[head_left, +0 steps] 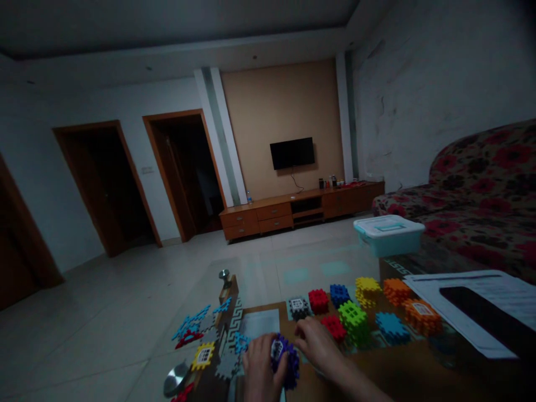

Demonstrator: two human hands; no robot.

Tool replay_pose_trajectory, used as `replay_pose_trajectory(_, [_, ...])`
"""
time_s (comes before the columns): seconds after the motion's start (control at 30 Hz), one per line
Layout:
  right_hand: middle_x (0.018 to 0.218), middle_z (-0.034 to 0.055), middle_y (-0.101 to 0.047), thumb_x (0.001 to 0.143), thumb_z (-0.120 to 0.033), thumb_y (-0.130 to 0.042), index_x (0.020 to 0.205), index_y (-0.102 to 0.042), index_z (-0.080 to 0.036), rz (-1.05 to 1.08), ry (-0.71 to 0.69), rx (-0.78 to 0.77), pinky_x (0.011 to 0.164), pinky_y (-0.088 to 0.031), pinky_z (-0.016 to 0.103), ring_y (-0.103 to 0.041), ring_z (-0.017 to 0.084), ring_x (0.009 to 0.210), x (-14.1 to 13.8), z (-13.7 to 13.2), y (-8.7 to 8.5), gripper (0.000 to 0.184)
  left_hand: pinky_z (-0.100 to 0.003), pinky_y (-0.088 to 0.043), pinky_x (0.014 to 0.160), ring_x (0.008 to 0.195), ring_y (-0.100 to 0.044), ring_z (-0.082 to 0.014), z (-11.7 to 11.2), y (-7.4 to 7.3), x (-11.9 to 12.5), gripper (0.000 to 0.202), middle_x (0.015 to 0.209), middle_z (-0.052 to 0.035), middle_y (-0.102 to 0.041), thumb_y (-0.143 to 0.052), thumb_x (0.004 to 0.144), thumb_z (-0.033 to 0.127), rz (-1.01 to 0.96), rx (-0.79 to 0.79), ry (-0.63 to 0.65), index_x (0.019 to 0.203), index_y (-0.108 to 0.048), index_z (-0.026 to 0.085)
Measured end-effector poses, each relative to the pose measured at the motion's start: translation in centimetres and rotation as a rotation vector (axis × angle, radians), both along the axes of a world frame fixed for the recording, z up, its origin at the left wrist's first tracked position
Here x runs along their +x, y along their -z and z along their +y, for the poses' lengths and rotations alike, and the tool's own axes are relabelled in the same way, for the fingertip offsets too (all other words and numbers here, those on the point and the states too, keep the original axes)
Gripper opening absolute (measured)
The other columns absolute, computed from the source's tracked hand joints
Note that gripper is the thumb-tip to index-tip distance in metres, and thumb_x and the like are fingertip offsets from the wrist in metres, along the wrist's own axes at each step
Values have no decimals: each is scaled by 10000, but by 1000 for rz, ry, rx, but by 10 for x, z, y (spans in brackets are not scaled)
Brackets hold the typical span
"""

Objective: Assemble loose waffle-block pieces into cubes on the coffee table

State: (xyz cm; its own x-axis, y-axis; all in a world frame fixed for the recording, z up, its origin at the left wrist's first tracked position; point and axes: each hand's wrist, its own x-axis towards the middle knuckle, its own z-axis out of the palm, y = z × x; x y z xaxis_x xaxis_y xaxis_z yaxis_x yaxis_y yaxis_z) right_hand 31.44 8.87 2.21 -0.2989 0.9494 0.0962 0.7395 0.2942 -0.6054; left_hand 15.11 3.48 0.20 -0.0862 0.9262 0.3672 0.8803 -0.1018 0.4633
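Note:
My left hand (260, 368) is wrapped around a stack of purple interlocking plastic tiles (292, 365), thumb across its near side. A white printed patch shows on the stack's face. Just right of it is my right hand (315, 341), its fingers curled and bunched close to the purple stack's upper edge. Whether anything is between those fingers is hidden. Beyond my right hand stand a black-and-white tile stack (298, 307) and a red stack (319, 301). Another red stack (334, 328) and a lime green stack (354, 322) sit to its right.
Blue (339, 294), yellow (368, 291), orange (421, 316) and light blue stacks (392, 328) stand on the glass table. Loose grey tiles (227, 365) and a yellow tile (204, 355) lie left. Papers (494, 335), a dark phone-like slab (481, 312) and a lidded tub (390, 237) are right.

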Motion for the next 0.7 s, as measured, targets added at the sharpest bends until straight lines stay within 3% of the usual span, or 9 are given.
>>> replay_pose_trajectory(0.2, [1011, 106, -693, 787, -134, -568, 956, -702, -157, -43, 13, -46, 806, -421, 282, -630, 236, 964, 11, -13, -12, 217, -383, -376, 927, 1090, -540, -243, -4, -7, 28, 317, 1141, -80, -632, -496, 822, 277, 146, -95, -44, 1107, -629, 240])
replay_pose_trajectory(0.43, [1115, 141, -688, 809, -39, -450, 1128, -657, -134, 41, 23, -90, 908, -419, 300, -607, 245, 1087, 7, -5, 3, 393, -437, -409, 948, 1282, -413, -313, 0, 15, 29, 682, 1408, -171, -424, -570, 760, 314, 158, -163, -164, 1394, -366, 170])
replay_pose_trajectory(0.57, [1121, 144, -694, 753, 1, -475, 1191, -629, -137, 59, 21, -116, 899, -444, 297, -622, 249, 1084, -2, -6, 10, 484, -424, -430, 891, 1232, -460, -319, 4, 22, 32, 767, 1345, -189, -471, -554, 750, 214, 183, -267, -154, 1448, -247, 132])
replay_pose_trajectory(0.7, [1147, 153, -685, 767, 3, -446, 1242, -590, -118, 90, -22, -128, 913, -447, 302, -613, 247, 1114, -6, -10, 13, 511, -349, -412, 912, 1161, -515, -267, 6, 23, 29, 774, 1232, -139, -564, -519, 715, 98, 164, -304, -118, 1444, -262, 130])
